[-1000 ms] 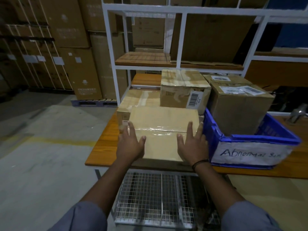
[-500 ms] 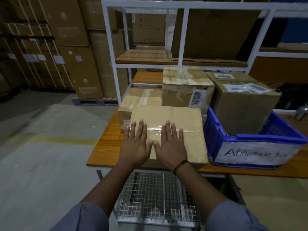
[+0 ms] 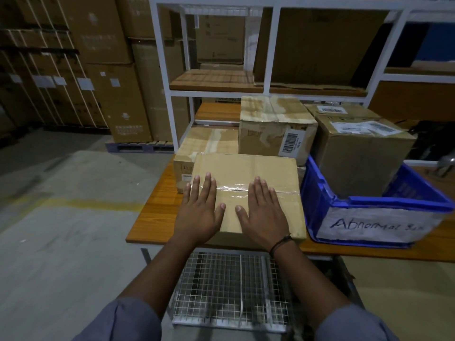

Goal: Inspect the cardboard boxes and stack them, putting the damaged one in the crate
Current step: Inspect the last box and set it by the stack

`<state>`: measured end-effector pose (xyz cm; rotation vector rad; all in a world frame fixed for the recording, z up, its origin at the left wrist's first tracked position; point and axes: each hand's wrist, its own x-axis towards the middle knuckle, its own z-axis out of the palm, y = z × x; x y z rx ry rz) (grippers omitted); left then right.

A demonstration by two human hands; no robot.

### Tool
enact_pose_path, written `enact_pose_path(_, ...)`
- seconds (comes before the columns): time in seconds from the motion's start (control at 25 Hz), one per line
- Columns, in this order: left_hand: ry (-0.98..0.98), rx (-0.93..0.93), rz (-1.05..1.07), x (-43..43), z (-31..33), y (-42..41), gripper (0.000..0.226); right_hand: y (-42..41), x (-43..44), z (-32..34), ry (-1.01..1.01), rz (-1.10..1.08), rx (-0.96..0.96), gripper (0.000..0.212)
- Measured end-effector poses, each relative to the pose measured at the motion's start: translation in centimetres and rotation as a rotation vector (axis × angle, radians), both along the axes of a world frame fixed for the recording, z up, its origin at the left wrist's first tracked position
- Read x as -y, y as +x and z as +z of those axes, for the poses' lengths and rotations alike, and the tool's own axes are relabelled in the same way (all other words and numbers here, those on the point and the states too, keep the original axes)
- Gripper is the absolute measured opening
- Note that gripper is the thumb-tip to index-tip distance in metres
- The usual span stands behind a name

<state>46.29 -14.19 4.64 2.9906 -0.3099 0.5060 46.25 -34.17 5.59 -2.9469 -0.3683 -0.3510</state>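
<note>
Fingers [image 3: 208, 187] lie straight, slightly spread: left hand [image 3: 200, 214] and right hand [image 3: 262, 215] press flat on the matte lid of a low cardboard box [image 3: 246, 168], across its glossy tape strip [image 3: 235, 187]. Box sits at the wooden table's [image 3: 157, 212] front edge, just beside the blue plastic crate [image 3: 320, 205]; bare tabletop lies left.

Both hands [image 3: 231, 210] (flat) press the front box [image 3: 248, 168].

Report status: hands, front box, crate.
Open, flat on front box: left hand, right hand. Box lies on table, taped seam up. Blue crate at its right holds a labelled box.
</note>
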Motion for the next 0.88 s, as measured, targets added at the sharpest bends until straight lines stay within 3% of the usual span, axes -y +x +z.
enact_pose_path(0.88,0.041,-0.159,-0.027,-1.1,0.1,0.0,0.088,0.2,2.9,0.0,-0.070,0.082,-0.172,0.083)
